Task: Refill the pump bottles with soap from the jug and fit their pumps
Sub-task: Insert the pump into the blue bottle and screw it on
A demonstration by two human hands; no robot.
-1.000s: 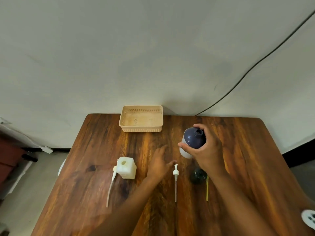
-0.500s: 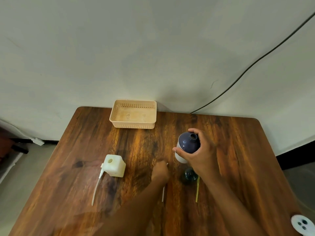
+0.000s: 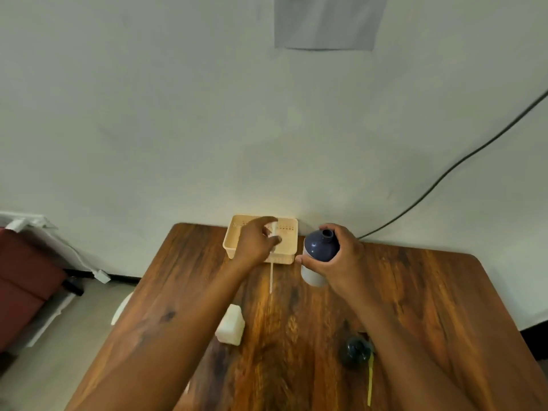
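My right hand [image 3: 336,259] grips a round bottle [image 3: 318,250] with a dark blue top, a white base and an open neck, held upright above the wooden table [image 3: 415,292]. My left hand [image 3: 256,243] holds a white pump [image 3: 271,275] by its head, raised to the left of the bottle, its thin tube hanging down. A square white bottle [image 3: 231,324] stands on the table under my left forearm. A dark round bottle [image 3: 354,351] sits near my right forearm, with a yellow tube [image 3: 369,381] lying beside it.
A beige plastic basket [image 3: 234,250] stands at the table's far edge against the wall. A black cable [image 3: 444,173] runs up the wall at the right. A dark red seat [image 3: 23,280] is on the floor at the left.
My left hand closed on the white pump lying on the table and lifted it up toward the bottle's neck. The camera tilted upward, so the table sits lower in view.
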